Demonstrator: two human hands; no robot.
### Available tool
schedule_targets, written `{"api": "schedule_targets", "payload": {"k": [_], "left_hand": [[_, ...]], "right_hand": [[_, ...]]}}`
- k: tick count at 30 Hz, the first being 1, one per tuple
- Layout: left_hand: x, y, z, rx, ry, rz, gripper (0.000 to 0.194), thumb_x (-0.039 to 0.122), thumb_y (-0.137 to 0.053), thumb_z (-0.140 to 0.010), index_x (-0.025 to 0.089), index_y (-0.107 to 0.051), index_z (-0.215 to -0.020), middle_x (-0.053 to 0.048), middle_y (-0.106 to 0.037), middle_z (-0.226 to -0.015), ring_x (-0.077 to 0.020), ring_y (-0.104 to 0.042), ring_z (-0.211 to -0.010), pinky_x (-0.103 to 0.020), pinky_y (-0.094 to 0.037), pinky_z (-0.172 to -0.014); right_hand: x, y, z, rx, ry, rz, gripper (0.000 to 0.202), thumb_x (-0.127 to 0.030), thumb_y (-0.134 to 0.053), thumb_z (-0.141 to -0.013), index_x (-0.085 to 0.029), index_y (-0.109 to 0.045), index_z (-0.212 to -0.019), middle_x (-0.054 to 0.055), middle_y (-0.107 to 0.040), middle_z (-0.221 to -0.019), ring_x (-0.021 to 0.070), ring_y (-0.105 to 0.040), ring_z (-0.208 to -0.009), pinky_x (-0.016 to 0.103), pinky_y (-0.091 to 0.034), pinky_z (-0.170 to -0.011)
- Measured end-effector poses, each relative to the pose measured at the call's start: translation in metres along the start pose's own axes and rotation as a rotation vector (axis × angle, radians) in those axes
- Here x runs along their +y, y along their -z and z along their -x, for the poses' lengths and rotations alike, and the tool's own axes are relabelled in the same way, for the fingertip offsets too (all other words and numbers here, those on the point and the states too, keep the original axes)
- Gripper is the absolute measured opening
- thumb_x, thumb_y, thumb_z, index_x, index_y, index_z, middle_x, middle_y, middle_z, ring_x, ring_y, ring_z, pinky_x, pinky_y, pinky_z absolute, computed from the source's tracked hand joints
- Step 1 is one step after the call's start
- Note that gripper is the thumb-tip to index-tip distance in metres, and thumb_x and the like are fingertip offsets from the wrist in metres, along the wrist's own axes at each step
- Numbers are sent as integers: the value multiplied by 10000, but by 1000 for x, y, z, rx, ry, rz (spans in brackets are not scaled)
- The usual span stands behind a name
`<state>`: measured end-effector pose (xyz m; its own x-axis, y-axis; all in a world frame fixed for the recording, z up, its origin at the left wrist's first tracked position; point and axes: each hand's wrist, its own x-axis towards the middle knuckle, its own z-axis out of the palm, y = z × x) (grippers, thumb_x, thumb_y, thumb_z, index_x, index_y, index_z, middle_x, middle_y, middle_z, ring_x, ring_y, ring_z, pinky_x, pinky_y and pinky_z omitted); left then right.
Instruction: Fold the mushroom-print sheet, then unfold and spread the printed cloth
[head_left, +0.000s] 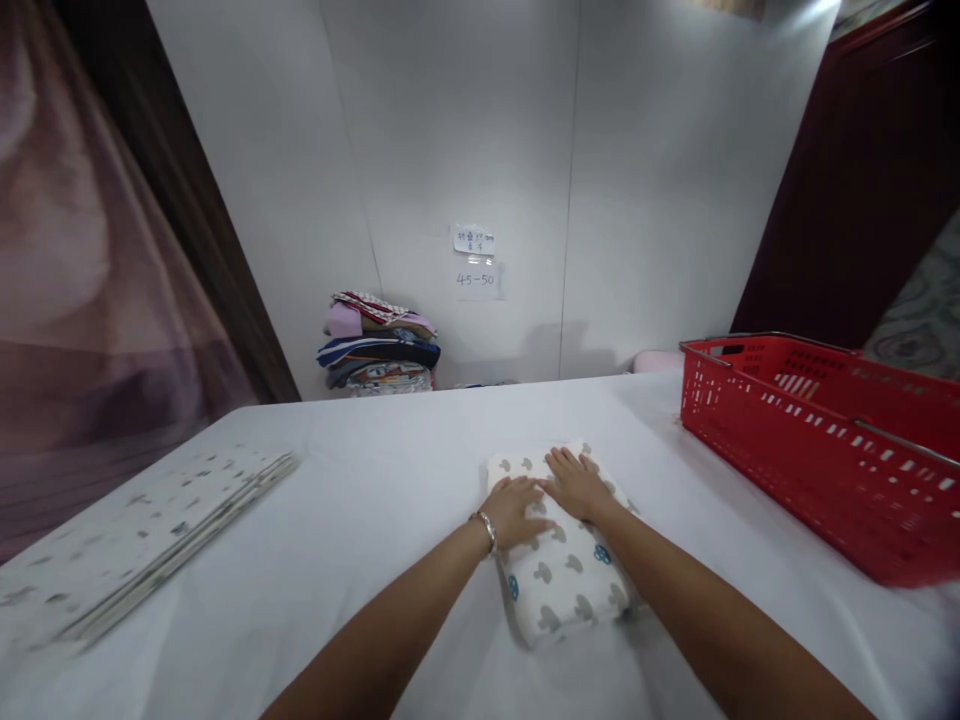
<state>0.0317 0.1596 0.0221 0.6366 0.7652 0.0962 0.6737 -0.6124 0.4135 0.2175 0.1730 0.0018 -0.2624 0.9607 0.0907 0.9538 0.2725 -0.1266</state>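
Observation:
A white cloth with grey and blue mushroom-like prints (562, 580) lies folded into a thick rectangle on the white-covered table. Both palms press down on its upper half. My left hand (517, 512), with a silver bracelet at the wrist, rests flat with its fingers pointing right. Beside it, my right hand (579, 487) lies flat, fingers spread toward the cloth's far edge. The two hands nearly meet at the fingertips. Neither hand grips anything.
A flat, folded patterned board or mat (150, 530) lies at the left. A red plastic basket (795, 470) with metal handles stands at the right. Folded clothes (381, 345) are stacked beyond the table (360, 560), by a wall with paper notes (478, 262).

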Motion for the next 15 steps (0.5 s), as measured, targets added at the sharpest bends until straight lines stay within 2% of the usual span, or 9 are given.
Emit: {"api": "schedule_targets", "payload": {"k": [2,4,7,10,12,15], "left_hand": [[-5,1,-8,84,107,-25,577,578,-395,-768,231,-464,-1223,-81,-312,-1393,-260,-199,-1304,-454,-75,-1061],[-12,-4,-13,133,196,-66,622,564,-354,-786,196,-391,-1286,-101,-261,-1413,-254,-135,-1322,-463,-30,-1061],[-21,-15,-14,112,220,-101,669,569,-333,-786,180,-322,-1331,-98,-216,-1429,-244,-83,-1331,-463,-1,-1062],[-25,-20,-12,93,212,-124,684,583,-295,-792,180,-297,-1345,-86,-190,-1437,-240,-64,-1333,-464,5,-1062],[-24,-19,-11,76,210,-148,699,594,-268,-794,173,-281,-1352,-79,-174,-1441,-238,-57,-1334,-465,9,-1063],[-22,-17,-13,47,228,-186,721,606,-236,-795,162,-254,-1362,-66,-156,-1447,-230,-48,-1335,-461,5,-1068]], "right_hand": [[-3,3,0,-2,-3,-6,635,-539,-191,-869,-140,-263,-1358,83,-197,-1435,234,-109,-1317,460,-72,-1041],[-4,8,-2,-18,-11,-19,629,-538,-212,-865,-151,-263,-1359,84,-198,-1435,242,-111,-1316,466,-79,-1037],[-1,18,-10,-56,-14,-43,614,-556,-244,-852,-194,-299,-1345,86,-257,-1415,252,-163,-1304,465,-126,-1024],[12,23,-14,-18,-38,-33,634,-568,-192,-858,-190,-255,-1364,95,-240,-1421,256,-130,-1311,471,-97,-1024],[22,18,-13,-17,-73,-41,658,-571,-173,-857,-170,-212,-1378,89,-177,-1441,250,-77,-1320,468,-88,-1027],[34,5,-12,-60,-118,-170,674,-573,-254,-837,-172,-220,-1377,56,-134,-1452,230,-34,-1326,439,-118,-1033]]}}
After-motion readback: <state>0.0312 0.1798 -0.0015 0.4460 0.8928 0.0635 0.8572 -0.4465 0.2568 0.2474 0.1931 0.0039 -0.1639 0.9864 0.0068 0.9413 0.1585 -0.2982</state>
